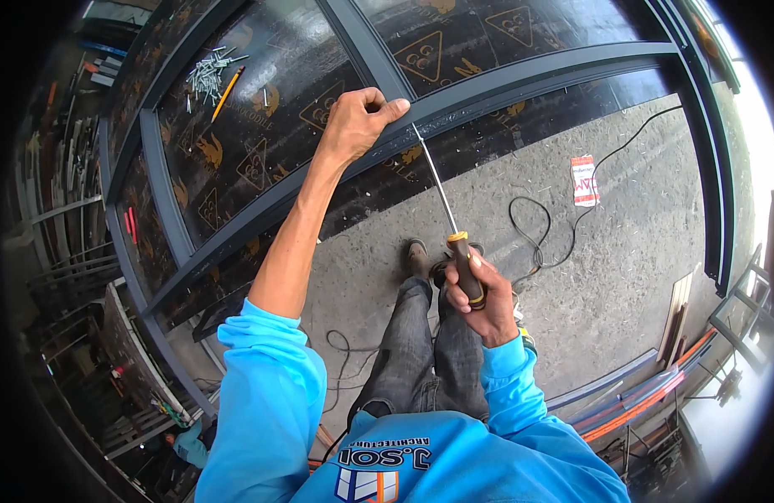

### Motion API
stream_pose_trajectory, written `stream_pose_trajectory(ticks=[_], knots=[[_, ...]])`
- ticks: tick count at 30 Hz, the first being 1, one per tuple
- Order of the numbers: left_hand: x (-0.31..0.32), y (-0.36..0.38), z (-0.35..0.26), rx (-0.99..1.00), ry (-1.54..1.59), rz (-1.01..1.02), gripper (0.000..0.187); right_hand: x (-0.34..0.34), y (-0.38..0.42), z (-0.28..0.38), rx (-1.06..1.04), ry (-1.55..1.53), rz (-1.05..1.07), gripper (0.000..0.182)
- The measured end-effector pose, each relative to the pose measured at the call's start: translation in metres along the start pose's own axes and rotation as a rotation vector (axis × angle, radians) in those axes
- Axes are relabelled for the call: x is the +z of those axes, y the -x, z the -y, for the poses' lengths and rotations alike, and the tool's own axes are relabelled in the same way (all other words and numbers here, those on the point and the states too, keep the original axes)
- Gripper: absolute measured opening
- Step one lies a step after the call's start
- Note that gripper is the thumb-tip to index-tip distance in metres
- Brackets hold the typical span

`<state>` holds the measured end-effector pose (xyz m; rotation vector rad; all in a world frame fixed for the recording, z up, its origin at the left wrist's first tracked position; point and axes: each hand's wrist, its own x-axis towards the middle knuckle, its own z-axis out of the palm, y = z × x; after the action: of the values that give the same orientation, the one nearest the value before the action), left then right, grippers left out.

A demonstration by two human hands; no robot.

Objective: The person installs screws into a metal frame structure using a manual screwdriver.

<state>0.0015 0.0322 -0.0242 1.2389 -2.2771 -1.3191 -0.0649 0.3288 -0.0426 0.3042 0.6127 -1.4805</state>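
My right hand is wrapped around the dark, yellow-trimmed handle of a screwdriver. Its long shaft slants up and away, and the tip meets the near side of the dark grey metal frame. Just left of the tip, my left hand rests at the frame where two bars join. Its thumb and curled fingers come together there; whatever they hold, if anything, is hidden.
On the black printed board lie a pile of screws and a yellow pencil. A black cable loops over the concrete floor beside a red-and-white packet. Long bars lie at lower right.
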Motion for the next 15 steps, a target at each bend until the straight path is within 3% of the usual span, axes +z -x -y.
stream_pose_trajectory(ticks=[1,3,4,5,7,8,9,10,15], knots=[[-0.002,-0.003,0.004,-0.006,-0.052,0.006,0.046,0.006,0.001,-0.001,-0.007,-0.001,0.017,0.043],[-0.002,-0.007,0.008,-0.011,-0.005,-0.044,0.05,0.013,0.0,-0.001,-0.282,0.439,-0.233,0.046],[-0.002,-0.012,0.006,-0.065,0.076,-0.165,0.062,0.016,0.0,-0.002,-0.325,0.414,-0.319,0.055],[-0.003,-0.024,0.006,-0.049,0.07,-0.163,0.062,0.012,0.0,-0.005,-0.386,0.504,-0.354,0.048],[0.002,-0.04,-0.002,-0.157,0.117,-0.406,0.087,0.008,-0.001,-0.014,-0.489,0.653,-0.445,0.041],[0.005,-0.043,-0.004,-0.195,0.06,-0.269,0.121,0.002,-0.004,-0.021,-0.737,0.971,-0.489,0.039],[0.012,-0.039,-0.016,-0.218,-0.116,-0.232,0.107,0.003,-0.005,-0.024,-0.981,1.294,-0.513,0.037],[0.017,-0.035,-0.012,-0.206,-0.137,-0.229,0.097,0.003,-0.004,-0.024,-1.096,1.445,-0.51,0.039],[0.027,-0.033,-0.015,-0.16,-0.293,-0.209,0.074,0.0,-0.009,-0.015,-1.139,1.631,-0.48,0.035]])
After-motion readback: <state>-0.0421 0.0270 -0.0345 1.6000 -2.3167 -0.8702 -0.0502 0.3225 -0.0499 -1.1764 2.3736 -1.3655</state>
